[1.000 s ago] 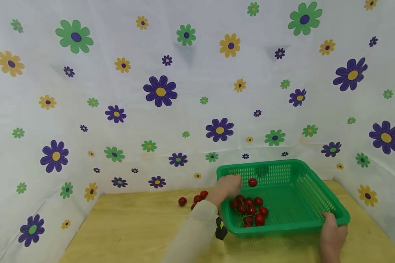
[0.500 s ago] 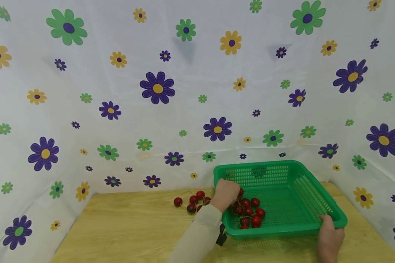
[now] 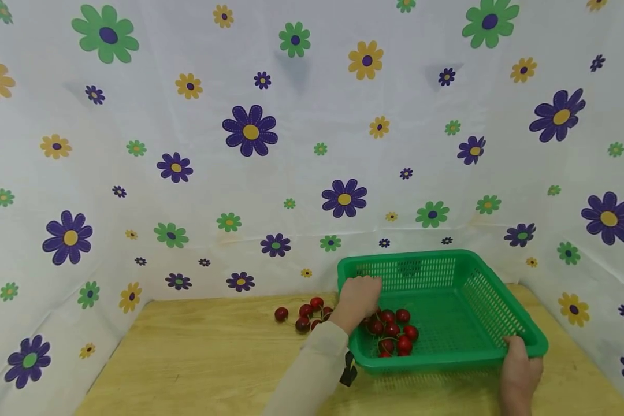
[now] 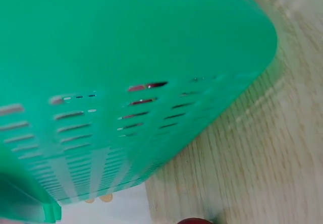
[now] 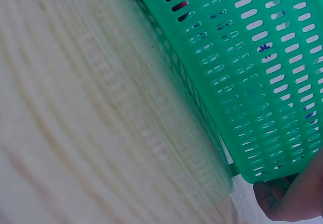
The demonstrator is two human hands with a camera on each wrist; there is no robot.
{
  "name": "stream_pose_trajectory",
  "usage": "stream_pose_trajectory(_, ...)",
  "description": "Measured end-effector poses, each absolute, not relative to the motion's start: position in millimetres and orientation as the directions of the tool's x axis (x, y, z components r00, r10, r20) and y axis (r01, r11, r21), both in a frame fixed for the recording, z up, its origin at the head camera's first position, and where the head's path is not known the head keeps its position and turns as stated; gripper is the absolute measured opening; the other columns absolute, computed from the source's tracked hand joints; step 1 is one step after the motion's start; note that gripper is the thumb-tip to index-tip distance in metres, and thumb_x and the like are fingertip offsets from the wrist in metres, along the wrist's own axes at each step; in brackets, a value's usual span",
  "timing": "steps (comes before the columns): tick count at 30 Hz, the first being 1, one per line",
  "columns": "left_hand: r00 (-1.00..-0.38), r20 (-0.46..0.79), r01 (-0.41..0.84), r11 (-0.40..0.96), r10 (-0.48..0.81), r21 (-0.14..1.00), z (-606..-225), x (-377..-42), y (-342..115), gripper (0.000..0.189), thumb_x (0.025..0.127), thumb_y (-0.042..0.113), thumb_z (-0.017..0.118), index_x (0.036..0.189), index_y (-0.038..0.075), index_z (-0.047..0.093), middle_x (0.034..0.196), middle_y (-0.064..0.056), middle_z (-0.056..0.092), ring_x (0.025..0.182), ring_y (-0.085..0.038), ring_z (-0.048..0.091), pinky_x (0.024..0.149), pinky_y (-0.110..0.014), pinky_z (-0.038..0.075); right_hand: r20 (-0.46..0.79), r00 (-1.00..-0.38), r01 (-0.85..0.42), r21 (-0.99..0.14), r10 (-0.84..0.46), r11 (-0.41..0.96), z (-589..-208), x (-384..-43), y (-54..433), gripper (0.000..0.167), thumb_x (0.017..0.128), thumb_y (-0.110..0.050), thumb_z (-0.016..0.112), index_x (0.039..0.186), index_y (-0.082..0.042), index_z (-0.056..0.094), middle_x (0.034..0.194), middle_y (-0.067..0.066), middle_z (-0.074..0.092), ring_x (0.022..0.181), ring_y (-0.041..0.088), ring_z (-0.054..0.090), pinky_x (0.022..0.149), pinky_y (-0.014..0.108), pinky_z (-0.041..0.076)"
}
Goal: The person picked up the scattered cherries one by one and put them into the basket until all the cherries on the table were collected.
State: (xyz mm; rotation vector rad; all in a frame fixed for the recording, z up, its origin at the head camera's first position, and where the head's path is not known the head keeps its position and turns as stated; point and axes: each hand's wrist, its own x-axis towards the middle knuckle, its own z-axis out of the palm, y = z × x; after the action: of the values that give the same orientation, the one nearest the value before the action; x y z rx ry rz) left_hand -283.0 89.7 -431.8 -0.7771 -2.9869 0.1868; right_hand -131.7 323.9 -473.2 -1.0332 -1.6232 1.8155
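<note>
In the head view the green basket (image 3: 437, 359) sits on the wooden table (image 3: 213, 346). The left hand (image 3: 361, 297) reaches over the basket's left wall, its knuckles up and fingers bent; the fingertips are hidden, so I cannot tell whether it grasps anything. Just beside it, inside the left part of the basket, lies a cluster of red cherries (image 3: 392, 329) with thin stems. Outside, to the left of the basket, loose cherries (image 3: 305, 311) lie on the table, partly covered by the forearm in its pale sleeve (image 3: 312, 367). The right hand (image 3: 520, 372) grips the basket's near right corner, thumb over the rim. Behind the basket hangs a flowered cloth (image 3: 291, 173).

In the left wrist view the basket's slotted outer wall fills much of the frame, red showing through some slots; the left hand is out of view.

In the right wrist view the right hand's bent fingers touch the basket's edge at a corner, and a bit of red shows through slots well apart from the hand.
</note>
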Motion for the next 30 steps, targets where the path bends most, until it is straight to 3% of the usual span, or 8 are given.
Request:
stream_pose_trajectory(6, -0.809, 0.316, 0.538, 0.841, 0.496, 0.058, -427.7, -277.7, 77.3, 0.006, 0.099, 0.022, 0.055, 0.098, 0.016, 0.058, 0.064, 0.005, 0.056, 0.054, -0.010, 0.055, 0.046, -0.025, 0.044, -0.202, -0.584, 0.097, -0.979, 0.786, -0.179, -470.0, -132.6, 319.5, 0.015, 0.093, -0.024, 0.052, 0.102, -0.035, 0.049, 0.100, -0.018, 0.049, 0.089, -0.004, 0.044, 0.089, 0.018, 0.032)
stream_pose_trajectory(8, -0.786, 0.373, 0.581, 0.796, 0.493, 0.171, -426.4, -272.4, 72.9, 0.007, 0.099, 0.021, 0.055, 0.098, 0.016, 0.060, 0.060, 0.008, 0.053, 0.051, -0.007, 0.051, 0.044, -0.022, 0.040, -0.208, -0.577, 0.091, -0.977, 0.789, -0.192, -469.7, -131.9, 319.4, 0.015, 0.093, -0.023, 0.052, 0.101, -0.036, 0.050, 0.099, -0.018, 0.050, 0.089, -0.004, 0.044, 0.089, 0.018, 0.032)
stream_pose_trajectory(10, -0.783, 0.370, 0.613, 0.721, 0.500, 0.323, -425.5, -266.3, 67.4, 0.008, 0.099, 0.021, 0.055, 0.100, 0.017, 0.062, 0.062, 0.010, 0.053, 0.051, -0.004, 0.049, 0.046, -0.019, 0.038, -0.214, -0.571, 0.090, -0.976, 0.792, -0.199, -469.8, -130.8, 320.1, 0.014, 0.093, -0.023, 0.052, 0.101, -0.035, 0.051, 0.098, -0.019, 0.050, 0.089, -0.004, 0.044, 0.089, 0.017, 0.032)
stream_pose_trajectory(13, -0.786, 0.264, 0.602, 0.592, 0.559, 0.536, -422.6, -254.6, 54.2, 0.011, 0.100, 0.021, 0.054, 0.103, 0.017, 0.064, 0.069, 0.011, 0.057, 0.057, -0.003, 0.049, 0.053, -0.017, 0.041, -0.219, -0.568, 0.083, -0.974, 0.793, -0.209, -470.0, -130.0, 320.7, 0.013, 0.092, -0.023, 0.053, 0.100, -0.033, 0.053, 0.097, -0.018, 0.051, 0.088, -0.003, 0.044, 0.088, 0.017, 0.032)
stream_pose_trajectory(16, -0.762, 0.171, 0.559, 0.501, 0.625, 0.661, -418.9, -241.0, 37.5, 0.012, 0.101, 0.021, 0.055, 0.104, 0.016, 0.066, 0.077, 0.012, 0.060, 0.064, -0.002, 0.051, 0.059, -0.018, 0.044, -0.215, -0.569, 0.076, -0.975, 0.794, -0.210, -470.2, -129.4, 320.4, 0.013, 0.092, -0.022, 0.054, 0.099, -0.032, 0.054, 0.096, -0.018, 0.051, 0.088, -0.003, 0.044, 0.088, 0.016, 0.031)
stream_pose_trajectory(20, -0.751, 0.163, 0.512, 0.408, 0.640, 0.756, -413.3, -224.3, 16.8, 0.013, 0.102, 0.021, 0.055, 0.104, 0.015, 0.066, 0.079, 0.009, 0.060, 0.065, -0.004, 0.050, 0.059, -0.019, 0.045, -0.201, -0.574, 0.039, -0.975, 0.794, -0.218, -470.4, -129.5, 319.1, 0.016, 0.092, -0.019, 0.054, 0.100, -0.032, 0.055, 0.096, -0.019, 0.052, 0.089, -0.003, 0.045, 0.088, 0.012, 0.032)
stream_pose_trajectory(26, -0.818, 0.223, 0.451, 0.351, 0.530, 0.821, -406.0, -201.3, -23.3, 0.015, 0.103, 0.025, 0.053, 0.104, 0.017, 0.066, 0.078, -0.001, 0.062, 0.062, -0.007, 0.051, 0.057, -0.022, 0.045, -0.200, -0.581, 0.021, -0.973, 0.789, -0.231, -467.9, -130.3, 316.5, 0.020, 0.093, -0.018, 0.052, 0.105, -0.035, 0.053, 0.100, -0.020, 0.053, 0.095, -0.004, 0.047, 0.089, 0.008, 0.034)
stream_pose_trajectory(30, -0.870, 0.243, 0.397, 0.317, 0.430, 0.861, -409.5, -192.1, -49.0, 0.014, 0.103, 0.022, 0.055, 0.103, 0.012, 0.066, 0.080, -0.009, 0.063, 0.064, -0.009, 0.052, 0.058, -0.023, 0.045, -0.199, -0.574, 0.013, -0.972, 0.794, -0.234, -466.6, -129.8, 319.2, 0.018, 0.093, -0.017, 0.053, 0.103, -0.033, 0.055, 0.098, -0.019, 0.054, 0.093, -0.004, 0.047, 0.080, 0.006, 0.034)
